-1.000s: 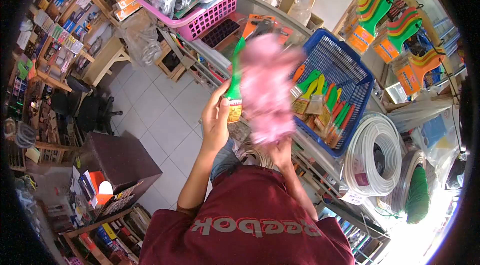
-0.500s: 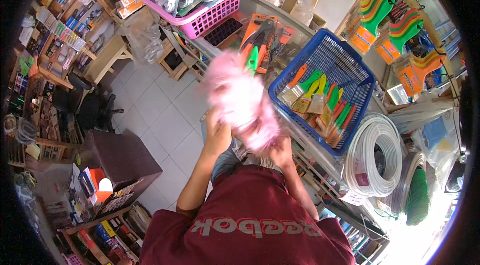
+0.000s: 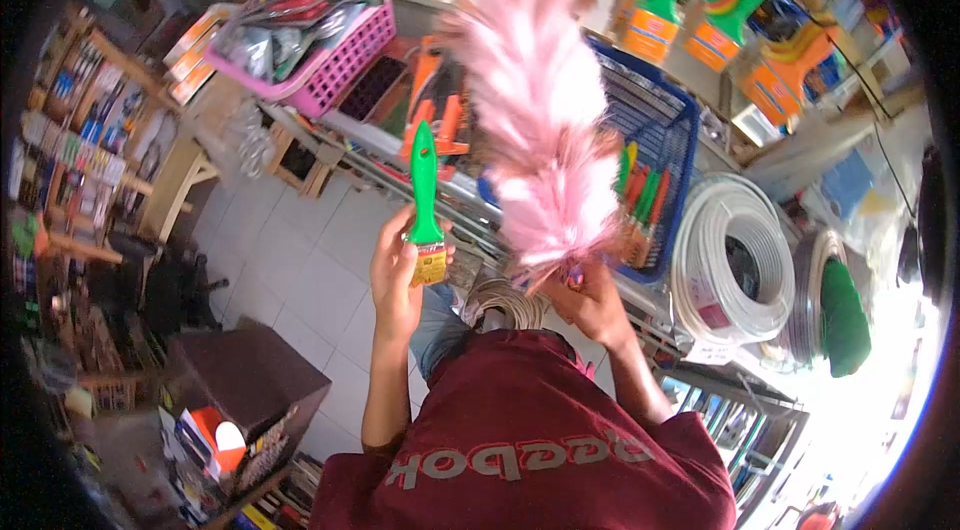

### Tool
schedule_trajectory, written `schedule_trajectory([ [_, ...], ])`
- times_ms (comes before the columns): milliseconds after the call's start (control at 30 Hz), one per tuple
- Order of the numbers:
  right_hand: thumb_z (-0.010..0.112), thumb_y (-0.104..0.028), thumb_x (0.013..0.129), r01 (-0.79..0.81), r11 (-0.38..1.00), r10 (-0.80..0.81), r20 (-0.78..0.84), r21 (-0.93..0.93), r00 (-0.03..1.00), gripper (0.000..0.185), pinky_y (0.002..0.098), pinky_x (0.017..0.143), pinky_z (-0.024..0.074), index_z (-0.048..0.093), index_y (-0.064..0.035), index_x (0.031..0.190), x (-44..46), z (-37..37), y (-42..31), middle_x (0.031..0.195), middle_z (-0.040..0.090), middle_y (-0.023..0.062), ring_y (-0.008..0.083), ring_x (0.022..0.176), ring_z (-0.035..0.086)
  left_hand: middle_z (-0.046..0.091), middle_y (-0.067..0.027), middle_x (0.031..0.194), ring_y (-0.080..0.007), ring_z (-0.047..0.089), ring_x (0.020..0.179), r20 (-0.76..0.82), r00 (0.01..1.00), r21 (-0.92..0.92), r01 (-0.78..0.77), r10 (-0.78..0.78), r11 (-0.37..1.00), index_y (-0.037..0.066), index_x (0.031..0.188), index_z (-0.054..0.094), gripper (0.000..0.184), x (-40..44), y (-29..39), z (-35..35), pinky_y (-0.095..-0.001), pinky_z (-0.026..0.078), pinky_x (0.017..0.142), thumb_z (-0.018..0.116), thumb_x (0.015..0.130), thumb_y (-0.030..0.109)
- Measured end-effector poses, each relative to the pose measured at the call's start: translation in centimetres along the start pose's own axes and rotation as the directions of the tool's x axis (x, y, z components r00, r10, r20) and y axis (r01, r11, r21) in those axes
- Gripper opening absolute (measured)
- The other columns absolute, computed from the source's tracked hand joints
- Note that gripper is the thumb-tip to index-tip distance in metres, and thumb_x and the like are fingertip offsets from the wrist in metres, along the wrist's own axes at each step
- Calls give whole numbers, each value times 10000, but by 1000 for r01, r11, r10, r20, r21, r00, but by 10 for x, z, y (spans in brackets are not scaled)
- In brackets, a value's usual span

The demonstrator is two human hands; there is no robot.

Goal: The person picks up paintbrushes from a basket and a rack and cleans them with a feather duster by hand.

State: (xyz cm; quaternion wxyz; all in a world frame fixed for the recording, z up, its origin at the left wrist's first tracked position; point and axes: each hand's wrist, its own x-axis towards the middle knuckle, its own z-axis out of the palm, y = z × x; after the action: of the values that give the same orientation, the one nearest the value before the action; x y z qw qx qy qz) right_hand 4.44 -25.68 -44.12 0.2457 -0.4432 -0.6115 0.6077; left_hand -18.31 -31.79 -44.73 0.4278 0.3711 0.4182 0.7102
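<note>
My left hand (image 3: 396, 275) is closed around the lower part of a paintbrush (image 3: 425, 190), whose green handle points up and whose yellow label shows between the fingers. A fluffy pink feather duster (image 3: 540, 110) rises from my right hand (image 3: 590, 305), which grips it at its base; the duster's own handle is hidden. The duster stands apart from the paintbrush, to its right. Behind it, and partly covered by it, is a blue basket (image 3: 678, 120) with several colourful-handled paintbrushes (image 3: 645, 200) inside.
A pink basket (image 3: 350, 55) of packaged tools stands on the counter at upper left. Orange-handled tools (image 3: 430, 100) lie beside it. White cable coils (image 3: 735, 260) are at right, below hanging paintbrushes (image 3: 655, 0). A brown cabinet (image 3: 245, 370) stands at lower left.
The duster, which covered the paintbrush in my left hand, has moved up and right, away from it. The green-handled paintbrush now shows fully upright. The whole view has shifted slightly.
</note>
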Motion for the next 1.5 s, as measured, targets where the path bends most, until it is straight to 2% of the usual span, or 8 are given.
schedule_trajectory([
  [167,616,14,776,247,863,-220,-112,440,969,165,295,601,467,611,3,941,-12,-11,-5,782,597,75,151,693,571,528,-158,1085,-251,611,907,321,941,-227,188,-109,955,33,1371,282,551,-2,-8,26,-378,528,772,495,934,294],
  [233,633,-13,803,376,905,-303,-319,199,898,162,278,456,436,600,21,957,-2,-4,15,645,570,25,116,567,548,518,-141,1062,-231,601,873,404,900,-228,273,-164,935,36,1383,266,522,-6,-4,37,-361,516,750,467,953,252],
  [400,613,-30,825,266,786,-120,-284,558,951,151,220,356,271,601,23,966,5,10,-37,568,526,-8,43,388,388,505,-116,1085,-168,573,832,517,823,-115,340,-236,933,24,1389,277,467,-12,1,49,-311,487,720,420,976,188],
  [433,606,-29,828,278,715,-114,-285,642,952,138,214,348,242,604,24,955,8,12,-42,557,519,-14,31,371,359,502,-113,1098,-160,571,835,521,816,-87,342,-250,936,21,1390,277,467,-12,2,50,-305,486,722,421,976,181],
  [467,573,-55,812,273,744,-131,-268,610,955,297,213,303,276,530,61,1082,11,10,-37,926,655,210,44,327,357,509,-121,1090,-173,577,821,503,819,-31,336,-276,941,9,1379,288,463,-12,2,50,-310,490,710,426,970,177],
  [633,555,-59,801,248,765,-154,-205,595,967,301,203,305,273,530,63,1075,16,14,-39,929,655,212,42,326,354,528,-119,1067,-171,575,819,472,826,114,289,-307,951,-14,1356,322,434,-13,4,49,-307,491,733,423,963,139],
  [833,562,-22,794,207,681,-103,-187,702,977,250,208,339,314,547,70,1026,15,17,-43,812,653,172,41,348,363,434,-114,1309,-112,555,892,463,829,189,253,-313,949,11,1386,301,450,-18,1,44,-271,473,782,406,954,80],
  [1500,572,-6,766,22,699,-128,96,715,987,284,213,340,300,550,67,1040,38,81,-53,844,659,203,52,364,383,508,-63,1105,-92,511,844,188,941,182,247,-280,952,9,1366,330,430,-58,22,-2,-252,444,755,425,955,90],
])
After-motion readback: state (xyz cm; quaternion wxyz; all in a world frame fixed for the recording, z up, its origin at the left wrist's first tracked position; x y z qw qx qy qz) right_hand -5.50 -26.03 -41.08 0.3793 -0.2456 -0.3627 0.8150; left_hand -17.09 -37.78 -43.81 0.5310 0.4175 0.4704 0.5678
